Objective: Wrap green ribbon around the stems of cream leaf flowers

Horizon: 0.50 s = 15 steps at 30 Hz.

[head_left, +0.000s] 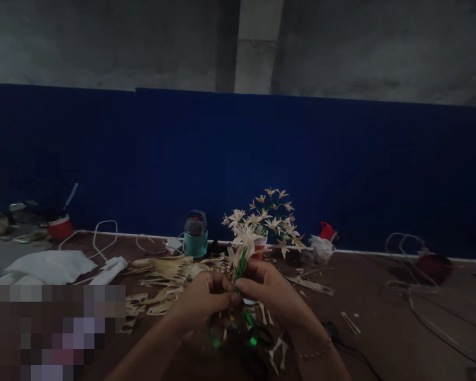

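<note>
Between my two hands stands a handmade flower (244, 241) with pale, husk-like petals and green stems. My right hand (267, 288) pinches its green stems from the right, thumb and fingers closed. From the left, my left hand (208, 293) also closes thumb and fingers at the lower end of the stems. Directly behind it, more pale flowers on green stems (275, 219) rise from a red and white cup (259, 246). Below my hands lies a dark looped object with bright green spots (253, 341), too dim to make out.
Flat pale husk pieces (166, 270) spread left of my hands, with scraps (277, 354) on the right. A teal jar with a dark top (196, 235) stands behind. White cloth (49, 267), a red container (60, 228) and loose cables (414, 286) lie along the brown table.
</note>
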{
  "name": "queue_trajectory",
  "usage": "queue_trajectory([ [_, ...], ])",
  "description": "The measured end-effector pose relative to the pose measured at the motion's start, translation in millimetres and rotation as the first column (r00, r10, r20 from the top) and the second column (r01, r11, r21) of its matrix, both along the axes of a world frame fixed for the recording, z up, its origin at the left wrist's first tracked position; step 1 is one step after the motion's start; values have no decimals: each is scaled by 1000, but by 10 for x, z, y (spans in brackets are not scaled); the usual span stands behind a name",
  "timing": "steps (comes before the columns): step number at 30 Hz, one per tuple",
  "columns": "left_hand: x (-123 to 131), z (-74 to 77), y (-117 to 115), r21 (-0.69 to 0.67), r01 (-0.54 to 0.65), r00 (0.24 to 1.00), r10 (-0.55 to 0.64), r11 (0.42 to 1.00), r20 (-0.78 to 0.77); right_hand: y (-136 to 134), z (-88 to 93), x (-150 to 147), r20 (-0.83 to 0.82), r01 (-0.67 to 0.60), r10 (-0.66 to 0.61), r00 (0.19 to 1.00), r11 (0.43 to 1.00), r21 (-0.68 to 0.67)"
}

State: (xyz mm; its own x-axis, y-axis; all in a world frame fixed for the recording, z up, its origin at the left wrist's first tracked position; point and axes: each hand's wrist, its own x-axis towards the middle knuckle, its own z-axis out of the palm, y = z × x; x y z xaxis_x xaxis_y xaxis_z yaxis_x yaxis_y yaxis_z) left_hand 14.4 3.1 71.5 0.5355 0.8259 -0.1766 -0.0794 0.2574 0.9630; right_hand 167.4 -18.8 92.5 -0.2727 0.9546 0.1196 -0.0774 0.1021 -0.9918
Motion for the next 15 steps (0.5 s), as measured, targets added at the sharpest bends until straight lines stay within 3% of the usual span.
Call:
queue_trajectory([
  [4, -16, 9, -16, -23, 76, 996, -74, 997, 56, -12, 19, -7, -34, -36, 36, 999, 999, -12],
  [9, -4, -25, 1, 7, 25, 994, -26, 1000, 105, 3, 1, 9, 5, 9, -10, 1000, 999, 34],
  [15, -25, -8, 19, 53, -15, 999, 13, 999, 33, -15, 1, 2, 106, 75, -87, 991, 991, 106],
])
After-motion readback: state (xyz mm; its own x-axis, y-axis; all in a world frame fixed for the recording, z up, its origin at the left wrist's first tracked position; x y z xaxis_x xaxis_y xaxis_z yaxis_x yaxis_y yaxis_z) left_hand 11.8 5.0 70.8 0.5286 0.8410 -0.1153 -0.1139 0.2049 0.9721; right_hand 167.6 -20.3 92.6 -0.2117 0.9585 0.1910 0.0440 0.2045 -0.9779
